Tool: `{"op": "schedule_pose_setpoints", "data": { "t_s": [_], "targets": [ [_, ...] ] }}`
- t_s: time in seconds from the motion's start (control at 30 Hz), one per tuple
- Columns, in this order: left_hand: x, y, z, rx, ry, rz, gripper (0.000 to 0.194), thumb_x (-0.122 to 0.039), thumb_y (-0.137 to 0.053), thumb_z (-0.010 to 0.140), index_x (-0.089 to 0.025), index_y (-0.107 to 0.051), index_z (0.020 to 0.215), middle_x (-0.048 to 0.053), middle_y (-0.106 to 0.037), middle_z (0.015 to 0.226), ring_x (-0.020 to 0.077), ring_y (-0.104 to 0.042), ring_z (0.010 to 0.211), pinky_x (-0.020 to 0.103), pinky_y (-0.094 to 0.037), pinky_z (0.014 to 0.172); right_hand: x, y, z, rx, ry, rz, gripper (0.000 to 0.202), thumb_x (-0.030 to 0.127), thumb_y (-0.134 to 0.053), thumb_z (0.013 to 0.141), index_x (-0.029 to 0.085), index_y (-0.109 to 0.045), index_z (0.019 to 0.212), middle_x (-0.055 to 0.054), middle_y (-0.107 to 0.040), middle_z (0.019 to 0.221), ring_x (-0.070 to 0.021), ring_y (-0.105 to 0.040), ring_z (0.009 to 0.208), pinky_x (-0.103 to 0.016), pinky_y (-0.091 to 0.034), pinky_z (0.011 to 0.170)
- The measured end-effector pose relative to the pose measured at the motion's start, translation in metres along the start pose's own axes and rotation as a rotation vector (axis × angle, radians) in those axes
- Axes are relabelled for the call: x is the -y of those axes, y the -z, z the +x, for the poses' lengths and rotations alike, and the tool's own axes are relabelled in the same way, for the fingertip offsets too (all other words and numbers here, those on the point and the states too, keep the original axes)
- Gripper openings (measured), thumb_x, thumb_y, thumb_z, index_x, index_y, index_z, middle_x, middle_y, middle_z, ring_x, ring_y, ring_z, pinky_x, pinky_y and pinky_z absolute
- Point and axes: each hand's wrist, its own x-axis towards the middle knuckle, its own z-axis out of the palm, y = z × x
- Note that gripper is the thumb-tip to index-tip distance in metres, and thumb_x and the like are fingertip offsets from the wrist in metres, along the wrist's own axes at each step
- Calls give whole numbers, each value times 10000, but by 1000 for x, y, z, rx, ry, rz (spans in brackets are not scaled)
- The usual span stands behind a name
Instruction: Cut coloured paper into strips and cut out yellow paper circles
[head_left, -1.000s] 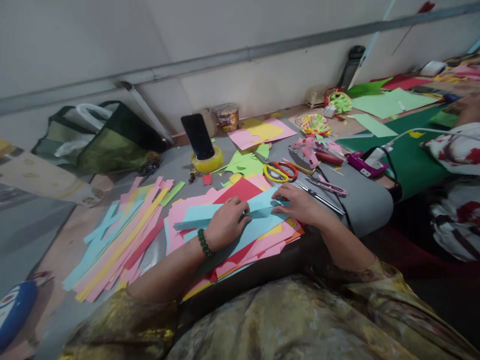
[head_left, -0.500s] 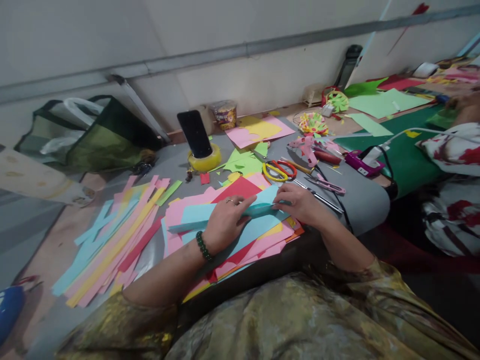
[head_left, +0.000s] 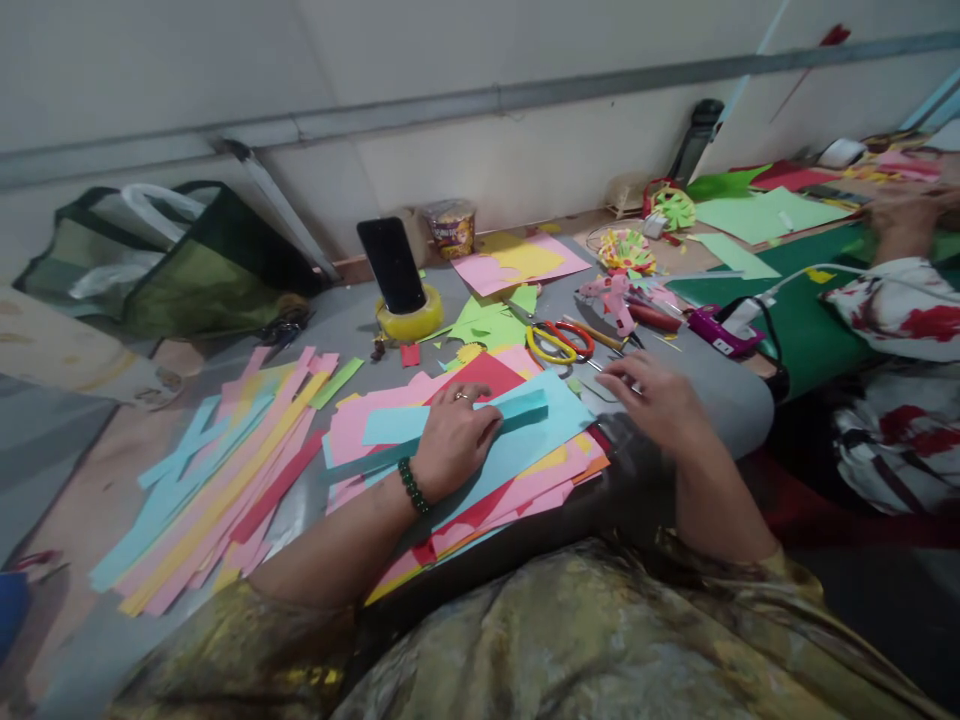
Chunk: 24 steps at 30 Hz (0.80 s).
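My left hand [head_left: 454, 450], with a ring and a green bead bracelet, presses bent fingers onto a folded blue paper [head_left: 523, 405] and holds it down. The fold's edge stands up slightly right of my fingers. Under it lies a stack of coloured paper [head_left: 517, 500] in blue, pink, red and yellow. My right hand [head_left: 656, 400] is right of the stack, its fingers closed low over the slim tools; what lies between them is hidden. Just beyond are scissors [head_left: 551, 343] with yellow and red handles.
Cut paper strips [head_left: 225, 480] lie at left. A phone [head_left: 390, 265] leans in a yellow tape roll [head_left: 412, 315]. Farther back are a paper cup [head_left: 450, 228], a pink glue gun [head_left: 611, 295] and a purple power strip [head_left: 720, 330]. Another person's hand [head_left: 904, 220] is at far right.
My right hand has let go of the blue paper and moved right to the slim tools, covering the pink cutter. My left hand stays on the paper, its fingers more bent.
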Motion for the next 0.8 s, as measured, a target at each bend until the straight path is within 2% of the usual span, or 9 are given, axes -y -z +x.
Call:
{"op": "schedule_pose_setpoints", "data": {
  "t_s": [0.07, 0.13, 0.23, 0.37, 0.5, 0.67, 0.8],
  "targets": [
    [-1, 2, 1, 11, 17, 17, 256, -263, -508, 960, -215, -750, 889, 133, -664, 1146, 306, -555, 1052, 475, -469, 866, -13, 9, -13, 49, -162, -126, 300, 445, -522, 957, 225, -702, 861, -102, -702, 903, -273, -658, 832, -381, -506, 716],
    [-2, 4, 3, 31, 33, 27, 262, -267, -502, 961, -208, -744, 879, 140, -670, 1117, 312, -553, 1046, 481, -459, 862, -24, 10, -26, 98, -248, -239, 231, 423, -587, 903, 220, -692, 871, -118, -704, 934, -309, -656, 897, -400, -504, 726],
    [-2, 6, 7, 58, 62, 22, 254, -267, -505, 955, -201, -737, 878, 147, -671, 1129, 325, -554, 1073, 496, -452, 875, -35, 4, -37, 100, -289, -288, 153, 354, -604, 862, 219, -670, 888, -133, -700, 954, -332, -645, 964, -422, -506, 766],
    [0, 3, 7, 85, 47, -65, 220, -262, -518, 942, -209, -727, 897, 137, -643, 1255, 333, -537, 1181, 548, -424, 979, -37, 0, -37, 130, -348, -249, 117, 306, -563, 855, 216, -633, 829, -134, -700, 875, -322, -655, 884, -424, -504, 749],
    [3, -2, 4, 100, 11, -159, 187, -274, -534, 938, -230, -716, 931, 115, -622, 1308, 320, -531, 1215, 568, -405, 1039, -33, 7, -35, 161, -363, -223, 112, 291, -552, 836, 235, -598, 751, -113, -693, 806, -299, -652, 799, -379, -472, 660],
    [5, -6, 4, 106, 11, -212, 192, -292, -525, 954, -225, -704, 938, 116, -633, 1275, 303, -549, 1190, 542, -424, 1038, -22, 25, -52, 61, -402, -153, 145, 376, -550, 854, 247, -608, 824, -74, -701, 759, -259, -641, 655, -324, -409, 539],
    [5, -7, 4, 117, -14, -211, 192, -290, -513, 958, -219, -690, 933, 124, -630, 1271, 307, -551, 1180, 562, -414, 1042, -10, 30, -62, 87, -253, 81, 149, 375, -519, 886, 250, -600, 891, -51, -708, 751, -225, -667, 659, -305, -466, 584]
  ]
}}
